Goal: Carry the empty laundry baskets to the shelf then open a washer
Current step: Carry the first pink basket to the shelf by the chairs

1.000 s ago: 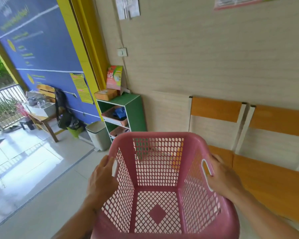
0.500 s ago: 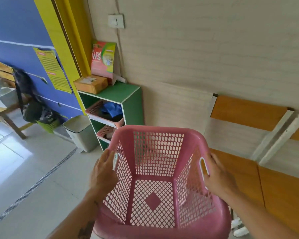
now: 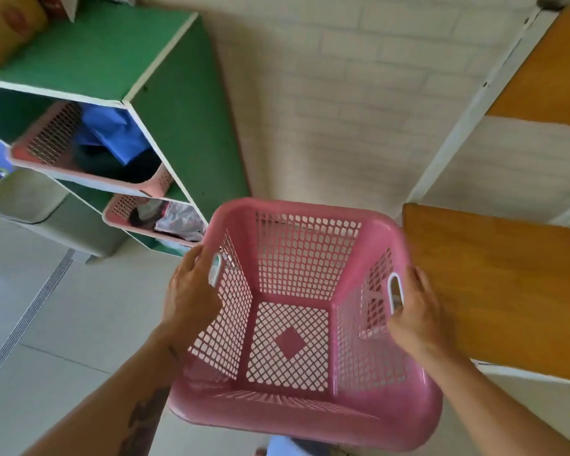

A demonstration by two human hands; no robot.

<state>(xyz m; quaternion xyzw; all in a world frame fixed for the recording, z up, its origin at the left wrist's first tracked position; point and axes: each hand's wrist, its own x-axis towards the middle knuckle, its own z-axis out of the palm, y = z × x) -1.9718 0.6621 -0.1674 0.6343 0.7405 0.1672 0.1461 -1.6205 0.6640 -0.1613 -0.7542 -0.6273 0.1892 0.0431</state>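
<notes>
I hold an empty pink laundry basket (image 3: 313,222) in front of me, above the floor. My left hand (image 3: 191,291) grips its left handle slot and my right hand (image 3: 415,311) grips the right one. The green shelf (image 3: 185,103) stands up and to the left of the basket, against the wall, with the basket's far left corner close to its lower front edge. Two pink baskets sit in the shelf: an upper basket (image 3: 46,136) with blue cloth and a lower basket (image 3: 122,209) with clothes. No washer is in view.
An orange bench seat (image 3: 494,291) on a white frame runs along the wall just right of the basket. A grey bin (image 3: 46,212) stands left of the shelf. A cardboard box (image 3: 4,28) lies on the shelf top. Pale tiled floor spreads to the left.
I have come much closer to the green shelf and the view has tipped downward. Both hands keep their grip on the pink basket, which now hangs beside the shelf's lower compartment.
</notes>
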